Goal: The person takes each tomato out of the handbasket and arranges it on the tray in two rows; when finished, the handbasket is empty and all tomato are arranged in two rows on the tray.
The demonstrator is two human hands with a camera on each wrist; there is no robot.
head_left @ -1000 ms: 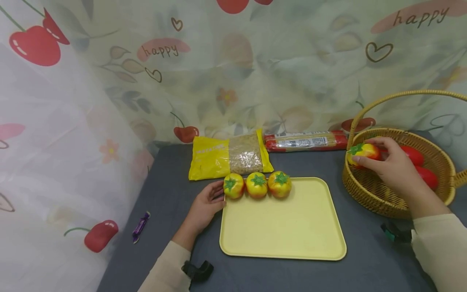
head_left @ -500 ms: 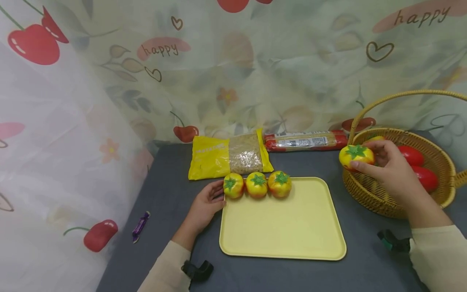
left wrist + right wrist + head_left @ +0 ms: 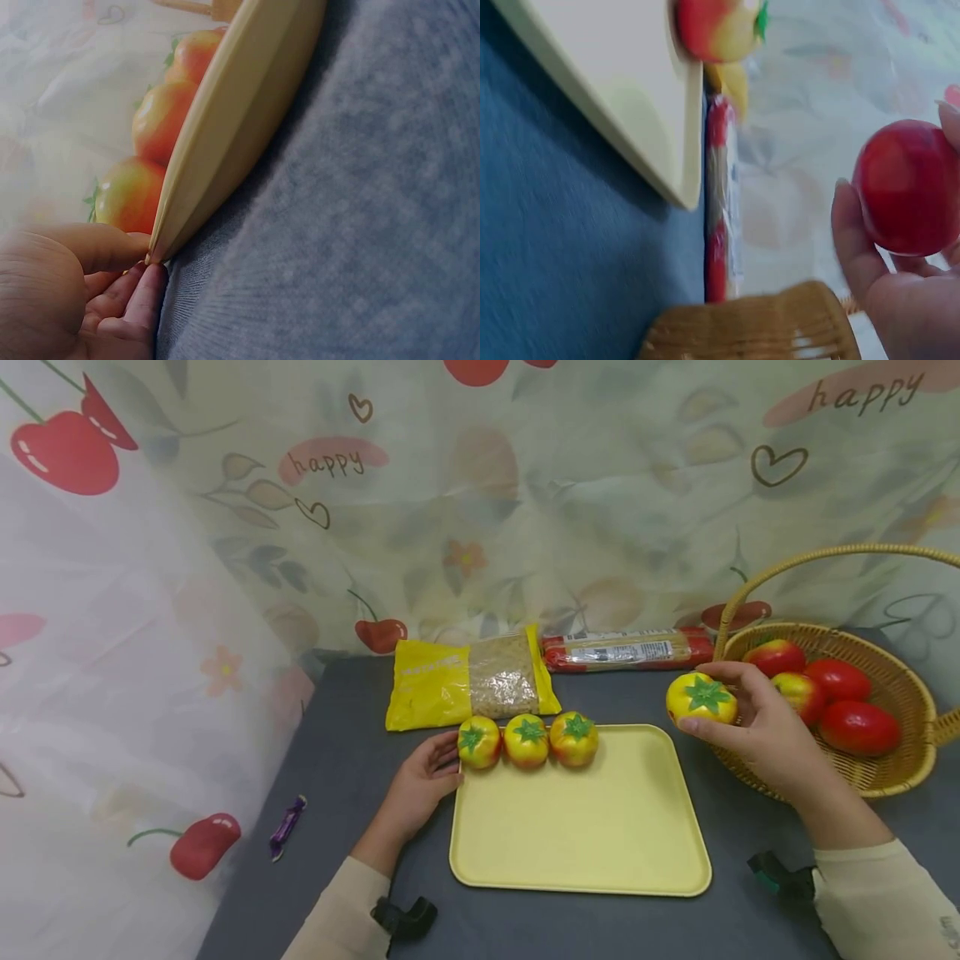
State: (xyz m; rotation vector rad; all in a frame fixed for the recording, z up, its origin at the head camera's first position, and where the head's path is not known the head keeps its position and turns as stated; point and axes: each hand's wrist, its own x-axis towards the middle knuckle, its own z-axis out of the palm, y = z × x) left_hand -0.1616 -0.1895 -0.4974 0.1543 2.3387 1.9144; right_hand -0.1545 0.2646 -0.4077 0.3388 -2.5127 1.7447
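Observation:
In the head view, my right hand (image 3: pixel 776 739) holds a yellow-red tomato (image 3: pixel 702 697) between thumb and fingers, its green star-shaped top facing up. It is left of the wicker basket (image 3: pixel 731 760), off the tray's upper right corner. The right wrist view shows this tomato's red underside (image 3: pixel 907 187). My left hand (image 3: pixel 422 783) pinches the left rim of the yellow tray (image 3: pixel 577 835); the left wrist view shows thumb and fingers on the rim (image 3: pixel 217 127). Three similar tomatoes, left (image 3: pixel 478 742), middle (image 3: pixel 527 742) and right (image 3: pixel 573 740), line the tray's far edge.
Inside the basket lie several red and yellow-red fruits (image 3: pixel 860 727), under its tall arched handle (image 3: pixel 832 553). Behind the tray are a yellow bag of grain (image 3: pixel 472 681) and a pack of noodles (image 3: pixel 630 650). A purple wrapped candy (image 3: pixel 288 828) lies at the left.
My right hand has lifted the tomato out over the basket's left rim and carried it left toward the tray, uncovering fruits in the basket. My left hand stays at the tray's rim.

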